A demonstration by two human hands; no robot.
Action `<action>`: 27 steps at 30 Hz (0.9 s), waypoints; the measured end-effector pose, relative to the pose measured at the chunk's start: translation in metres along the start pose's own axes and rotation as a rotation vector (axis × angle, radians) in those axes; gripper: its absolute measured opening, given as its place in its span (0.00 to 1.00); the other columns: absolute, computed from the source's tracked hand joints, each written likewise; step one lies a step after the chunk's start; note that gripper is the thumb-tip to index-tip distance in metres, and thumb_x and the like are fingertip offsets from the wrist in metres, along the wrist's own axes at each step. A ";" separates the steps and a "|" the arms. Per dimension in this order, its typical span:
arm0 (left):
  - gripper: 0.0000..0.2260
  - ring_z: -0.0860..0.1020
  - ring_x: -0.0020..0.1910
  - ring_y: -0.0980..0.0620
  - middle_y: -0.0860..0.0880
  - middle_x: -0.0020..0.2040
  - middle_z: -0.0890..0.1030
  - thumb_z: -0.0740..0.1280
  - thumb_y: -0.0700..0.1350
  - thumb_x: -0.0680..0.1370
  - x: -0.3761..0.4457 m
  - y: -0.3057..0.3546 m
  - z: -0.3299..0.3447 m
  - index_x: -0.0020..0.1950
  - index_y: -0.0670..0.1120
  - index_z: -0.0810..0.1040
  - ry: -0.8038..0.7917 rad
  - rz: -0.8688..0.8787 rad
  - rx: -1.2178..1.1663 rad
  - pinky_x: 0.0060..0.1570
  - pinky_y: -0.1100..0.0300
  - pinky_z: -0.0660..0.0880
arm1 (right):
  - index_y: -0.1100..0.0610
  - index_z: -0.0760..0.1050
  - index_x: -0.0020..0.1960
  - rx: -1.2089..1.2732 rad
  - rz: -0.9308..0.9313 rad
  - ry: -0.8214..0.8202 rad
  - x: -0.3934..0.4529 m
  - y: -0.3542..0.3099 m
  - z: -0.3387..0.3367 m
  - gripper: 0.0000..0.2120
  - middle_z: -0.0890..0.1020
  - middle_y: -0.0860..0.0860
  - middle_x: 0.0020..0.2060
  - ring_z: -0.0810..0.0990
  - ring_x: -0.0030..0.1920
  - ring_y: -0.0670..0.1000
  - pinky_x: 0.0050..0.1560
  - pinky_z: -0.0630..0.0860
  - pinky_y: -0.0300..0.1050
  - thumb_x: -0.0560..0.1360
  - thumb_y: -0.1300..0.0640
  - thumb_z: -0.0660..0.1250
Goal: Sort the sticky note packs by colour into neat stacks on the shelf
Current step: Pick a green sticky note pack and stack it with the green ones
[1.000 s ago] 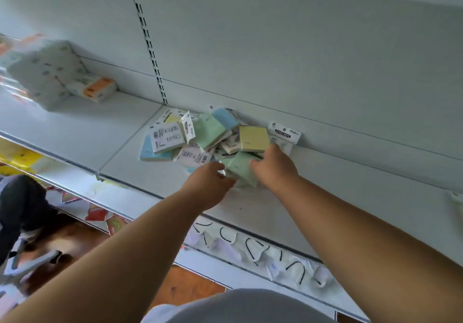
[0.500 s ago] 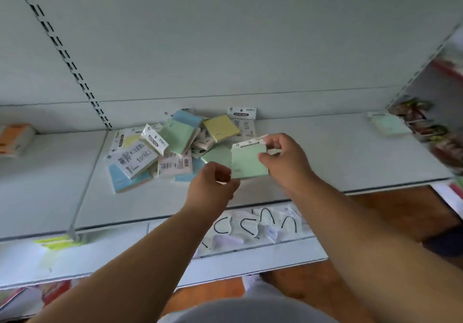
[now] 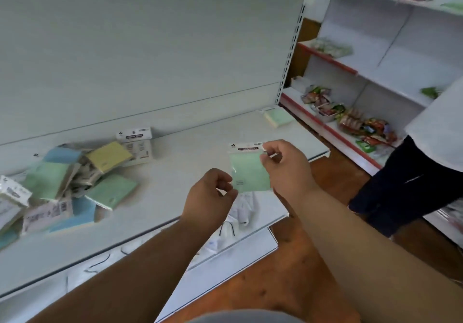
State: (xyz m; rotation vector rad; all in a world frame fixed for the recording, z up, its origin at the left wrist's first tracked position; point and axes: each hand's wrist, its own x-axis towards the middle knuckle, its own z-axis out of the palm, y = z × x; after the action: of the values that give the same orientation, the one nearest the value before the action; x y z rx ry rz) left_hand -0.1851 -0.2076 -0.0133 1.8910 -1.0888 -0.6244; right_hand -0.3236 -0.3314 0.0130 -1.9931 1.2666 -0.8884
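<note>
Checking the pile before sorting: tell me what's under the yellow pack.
The yellow sticky note pack lies atop the jumbled pile, overlapping white printed packs. Anything directly beneath its middle is covered.

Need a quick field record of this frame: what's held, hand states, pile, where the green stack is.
held: green pack, above the shelf
right hand: pinches the pack's right edge
left hand: curled at the pack's lower left corner, contact unclear
unsorted pile: left on shelf; green, blue, yellow packs mixed
green stack: far right end of shelf

Green pack [image 3: 248, 172] pinched in right hand [image 3: 288, 169] above white shelf [image 3: 175, 184]
</note>
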 end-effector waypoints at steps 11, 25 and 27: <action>0.10 0.77 0.35 0.63 0.64 0.40 0.79 0.69 0.51 0.72 0.068 0.069 0.126 0.50 0.60 0.72 0.071 -0.013 0.131 0.34 0.67 0.71 | 0.52 0.77 0.57 -0.199 0.000 -0.072 0.106 0.094 -0.077 0.11 0.81 0.49 0.52 0.78 0.44 0.46 0.37 0.77 0.34 0.76 0.53 0.69; 0.10 0.75 0.40 0.57 0.61 0.36 0.76 0.68 0.51 0.73 0.217 0.096 0.170 0.54 0.54 0.77 0.126 -0.138 0.262 0.39 0.63 0.69 | 0.56 0.78 0.54 -0.366 -0.184 -0.177 0.271 0.132 -0.052 0.09 0.81 0.55 0.51 0.80 0.49 0.54 0.46 0.78 0.48 0.75 0.57 0.65; 0.10 0.75 0.41 0.56 0.60 0.39 0.78 0.67 0.50 0.74 0.235 0.100 0.177 0.56 0.54 0.77 0.156 -0.202 0.273 0.40 0.62 0.69 | 0.56 0.79 0.51 -0.382 -0.195 -0.232 0.296 0.138 -0.041 0.08 0.82 0.56 0.49 0.80 0.47 0.55 0.45 0.77 0.49 0.74 0.57 0.65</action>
State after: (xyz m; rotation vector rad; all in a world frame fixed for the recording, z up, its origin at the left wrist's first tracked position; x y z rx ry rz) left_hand -0.2442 -0.5128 -0.0221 2.2651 -0.9257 -0.4466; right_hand -0.3339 -0.6600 -0.0071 -2.4711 1.1894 -0.5047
